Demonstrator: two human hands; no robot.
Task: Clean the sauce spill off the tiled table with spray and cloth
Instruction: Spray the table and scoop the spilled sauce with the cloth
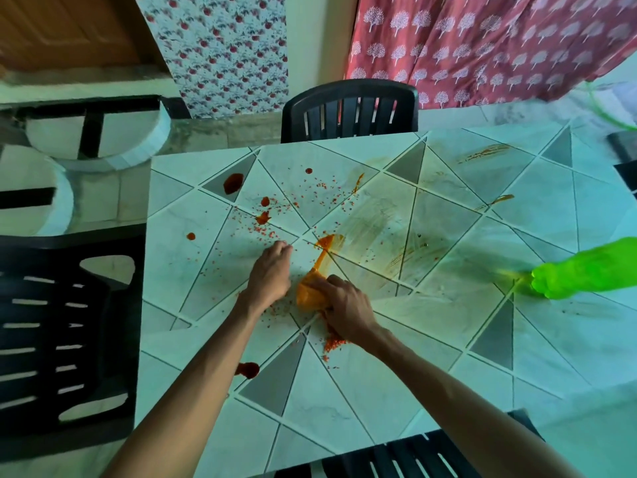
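Note:
The tiled table (396, 391) carries red sauce blobs (233, 183) and many small red flecks across its left and middle. My right hand (344, 307) presses a sauce-stained orange cloth (308, 294) flat on the table near the centre. An orange smear (325, 243) trails from the cloth toward the far side. My left hand (272, 270) rests on the table just left of the cloth, fingers curled, holding nothing that I can see. A bright green spray bottle (586, 270) lies on its side at the right edge. Another sauce blob (248, 369) sits beside my left forearm.
Black plastic chairs stand at the far side (350, 110), at the left (65, 326) and at the near edge (413, 457). Faint wiped streaks (482, 153) mark the far right tiles. Patterned curtains (482, 43) hang behind the table.

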